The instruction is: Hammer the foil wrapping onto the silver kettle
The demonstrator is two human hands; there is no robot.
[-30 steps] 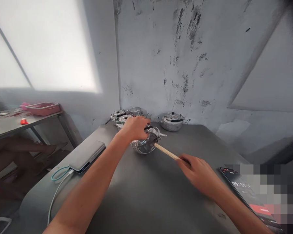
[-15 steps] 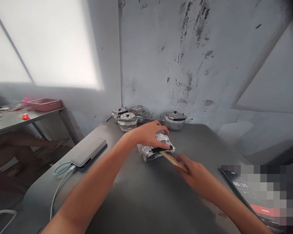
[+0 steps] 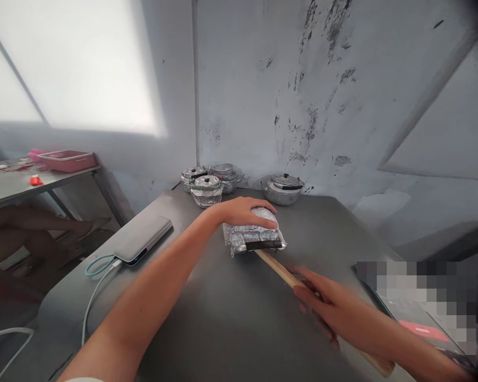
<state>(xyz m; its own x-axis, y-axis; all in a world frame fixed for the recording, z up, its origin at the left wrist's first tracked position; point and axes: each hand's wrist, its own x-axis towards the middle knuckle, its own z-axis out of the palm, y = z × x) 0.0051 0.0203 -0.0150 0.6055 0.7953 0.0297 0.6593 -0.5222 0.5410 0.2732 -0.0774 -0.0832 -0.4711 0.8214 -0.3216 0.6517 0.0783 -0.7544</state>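
Observation:
My left hand curves over the top of a small silvery metal pot, apparently wrapped in clear plastic, with a black handle facing me. The pot rests on the table; most of its far side is hidden by my fingers. My right hand is closed around a pale wooden stick. Its far end touches or passes beneath the pot at the handle; which of the two I cannot tell. The near end of the stick comes out under my right forearm.
Several small metal pots stand at the back left, and another lidded pot by the wall. A grey power bank with cables lies left. A tablet-like device, partly blurred, lies right. A pink basket sits on a side table, with a person's legs underneath.
My right hand has moved down and right, and more of the wooden stick shows. The pot has tilted so its black handle faces me more, my left hand staying on it.

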